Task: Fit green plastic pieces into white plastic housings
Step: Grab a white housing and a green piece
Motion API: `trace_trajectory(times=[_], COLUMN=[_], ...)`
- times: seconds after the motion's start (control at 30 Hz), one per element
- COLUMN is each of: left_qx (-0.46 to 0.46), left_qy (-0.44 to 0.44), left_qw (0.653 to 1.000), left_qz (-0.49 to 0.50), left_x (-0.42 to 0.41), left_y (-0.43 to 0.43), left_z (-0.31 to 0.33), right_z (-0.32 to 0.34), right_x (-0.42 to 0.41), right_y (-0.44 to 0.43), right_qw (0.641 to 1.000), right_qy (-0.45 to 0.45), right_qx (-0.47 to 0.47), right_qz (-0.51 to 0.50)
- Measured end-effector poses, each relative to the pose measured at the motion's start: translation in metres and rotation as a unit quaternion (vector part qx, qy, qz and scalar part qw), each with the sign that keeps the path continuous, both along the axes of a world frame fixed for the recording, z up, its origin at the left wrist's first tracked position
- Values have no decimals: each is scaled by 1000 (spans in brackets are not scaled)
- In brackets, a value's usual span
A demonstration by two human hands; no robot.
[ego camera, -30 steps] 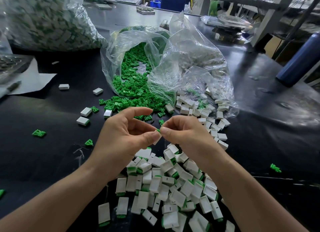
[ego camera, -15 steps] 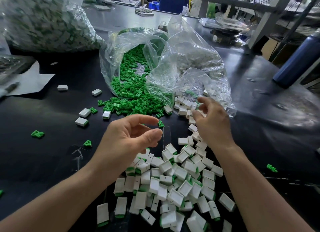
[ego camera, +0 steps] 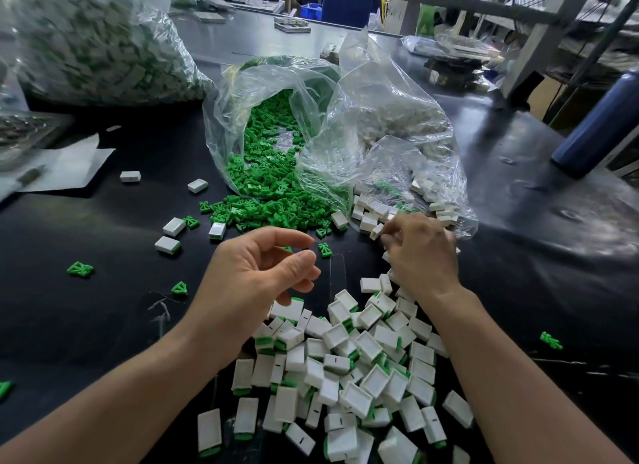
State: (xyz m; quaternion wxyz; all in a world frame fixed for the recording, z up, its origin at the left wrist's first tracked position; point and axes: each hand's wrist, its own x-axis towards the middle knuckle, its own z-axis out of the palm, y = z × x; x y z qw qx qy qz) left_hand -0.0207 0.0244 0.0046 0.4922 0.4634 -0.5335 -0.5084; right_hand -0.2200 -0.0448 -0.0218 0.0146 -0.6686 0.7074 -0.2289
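**Item 1.** Small green moulded plastic pieces (ego camera: 273, 200): spilled from a clear plastic bag (ego camera: 224, 124) onto the black desk (ego camera: 103, 290), just beyond your left grip (ego camera: 262, 283). 1 loose green piece (ego camera: 325, 250) lies near its thumb. Judged light and stiff, with thin prongs. Take each by its flat sides, never the prongs.

**Item 2.** White rectangular plastic housings (ego camera: 371, 218): at the mouth of a 2nd clear bag (ego camera: 397, 135), under your right grip (ego camera: 420, 252). Judged light, rigid and smooth, so likely to slip. Pinch across the 2 broad faces and leave the open end free.

**Item 3.** Fitted white-and-green units (ego camera: 363, 360): heaped on the desk between your forearms.

**Left grip.** Fingers loosely curled, thumb and forefinger apart. A green fleck shows in the gap; I cannot tell whether it is held or lies behind.

**Right grip.** Curled fingers are down among the housings, with 1 housing at the fingertips. Blur hides whether the pinch has closed.
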Motion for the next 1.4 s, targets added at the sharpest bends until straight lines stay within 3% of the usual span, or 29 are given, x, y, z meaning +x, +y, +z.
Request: trace_trajectory(times=[0.1, 0.2, 0.37, 0.6, 0.87, 1.0, 1.07, 1.13, 1.2, 1.4], left_qx=[1, 9, 10, -23, -39, -42, -38, -29, -17, -11], left_qy=[0, 0, -12, -44, -61, -68, -70, -70, -61, -52], left_qw=[1000, 1000, 999, 998, 997, 996, 995, 995, 996, 997], left_qz=[4, 10, 29, 26, 33, 38, 51, 62, 64, 60], left_x=[0, 0, 2, 1, 2, 1, 2, 3, 2, 3], left_y=[0, -2, -5, -5, -4, -5, -6, -7, -7, -6], left_z=[0, 0, -5, -4, -2, -5, -6, -7, -7, -6], right_z=[2, 10, 19, 22, 18, 20, 19, 16, 13, 4], right_x=[1, 8, 31, 46, 51, 52, 51, 48, 46, 45], right_y=[1, 6, 23, 37, 42, 42, 41, 37, 34, 24], right_qw=[999, 984, 926, 842, 809, 827, 858, 917, 954, 970], right_qy=[-29, -152, -328, -454, -499, -476, -435, -331, -229, -22], right_qx=[-43, -82, -5, 116, 127, 119, 104, 55, 21, 66], right_qz=[4, 49, 189, 269, 282, 273, 253, 215, 192, 231])
